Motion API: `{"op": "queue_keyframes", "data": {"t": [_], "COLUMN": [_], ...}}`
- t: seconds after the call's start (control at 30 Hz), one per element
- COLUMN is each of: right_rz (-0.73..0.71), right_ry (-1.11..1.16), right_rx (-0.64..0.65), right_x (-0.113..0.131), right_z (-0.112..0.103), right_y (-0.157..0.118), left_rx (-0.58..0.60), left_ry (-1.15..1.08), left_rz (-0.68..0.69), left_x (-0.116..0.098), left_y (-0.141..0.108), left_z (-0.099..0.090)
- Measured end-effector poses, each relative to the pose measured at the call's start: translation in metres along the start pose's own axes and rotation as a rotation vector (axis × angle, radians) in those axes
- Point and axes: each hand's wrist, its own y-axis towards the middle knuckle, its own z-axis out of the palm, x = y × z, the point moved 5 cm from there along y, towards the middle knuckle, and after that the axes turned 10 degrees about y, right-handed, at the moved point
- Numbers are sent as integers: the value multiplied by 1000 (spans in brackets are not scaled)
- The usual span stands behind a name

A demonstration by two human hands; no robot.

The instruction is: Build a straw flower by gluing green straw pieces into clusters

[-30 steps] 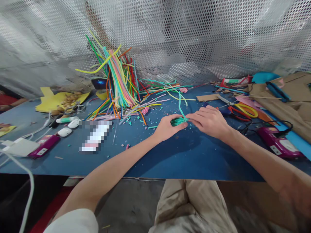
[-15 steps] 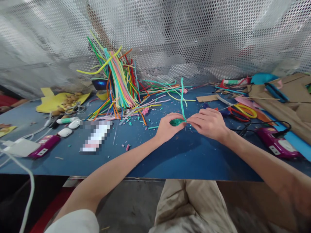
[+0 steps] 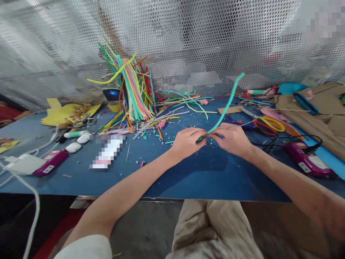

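Over the blue table, my left hand (image 3: 188, 142) has its fingers wrapped round a small green piece (image 3: 201, 138), mostly hidden in the grip. A long teal pipe cleaner (image 3: 228, 104) rises from between the hands and leans up to the right. My right hand (image 3: 229, 138) pinches at its lower end, the fingertips almost touching those of my left hand. Small teal and pink clippings lie on the table (image 3: 185, 180) left of my left hand.
A bundle of coloured pipe cleaners (image 3: 134, 90) stands at the back left. Nearer lie a blurred phone (image 3: 109, 153) and a purple power strip (image 3: 51, 163). On the right are scissors (image 3: 273, 124), cardboard (image 3: 320, 118) and another purple power strip (image 3: 307, 160).
The teal pipe cleaner has swung from upright to leaning right. My left hand has turned and closed further over the green piece; my right hand has shifted slightly.
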Motion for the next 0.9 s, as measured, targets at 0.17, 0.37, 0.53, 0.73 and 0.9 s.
{"op": "queue_keyframes", "data": {"t": [0.17, 0.37, 0.53, 0.73, 0.9], "right_rz": [72, 30, -8, -172, -202], "right_ry": [25, 70, 35, 7, 3], "right_rx": [129, 49, 60, 112, 88], "right_x": [-5, -2, 0, 3, 5], "right_z": [5, 1, 1, 1, 1], "right_y": [2, 2, 2, 1, 2], "left_rx": [-21, 1, 56, 181, 248], "left_ry": [9, -44, -134, -263, -313], "left_rz": [-5, -87, -142, -297, -296], "left_x": [4, 8, 6, 11, 11], "left_y": [1, 2, 4, 5, 6], "left_z": [1, 1, -1, 0, -1]}}
